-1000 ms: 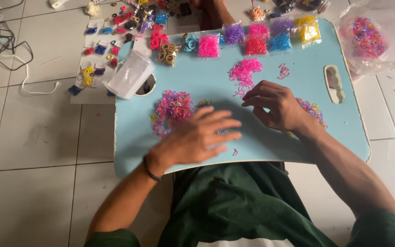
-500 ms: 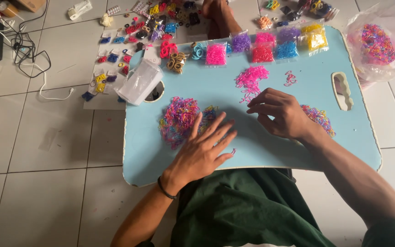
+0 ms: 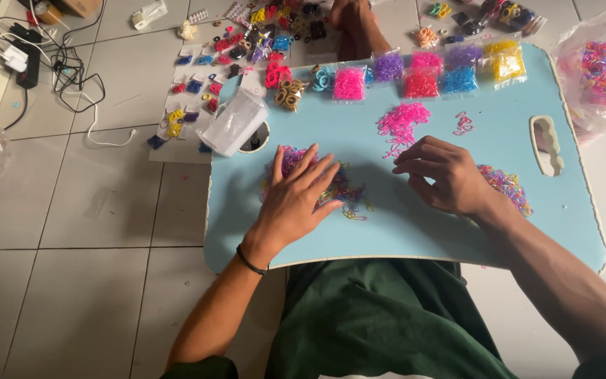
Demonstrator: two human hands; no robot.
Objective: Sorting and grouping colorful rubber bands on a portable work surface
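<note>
Left hand [image 3: 296,200] slid flat onto the mixed-colour band pile [image 3: 341,189], right hand [image 3: 447,175] barely shifted

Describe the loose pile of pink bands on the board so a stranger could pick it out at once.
Start at the light blue board on the person's lap. Along its far edge runs a row of small bags of bands; the pink pile lies loose on the board just below the red bag, beyond the right hand. Unlike the mixed-colour piles nearby, it is one colour and unbagged.

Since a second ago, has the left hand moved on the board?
Yes. The left hand slid away from the right hand, further onto the mixed band pile, nearer the board's round hole.
</note>
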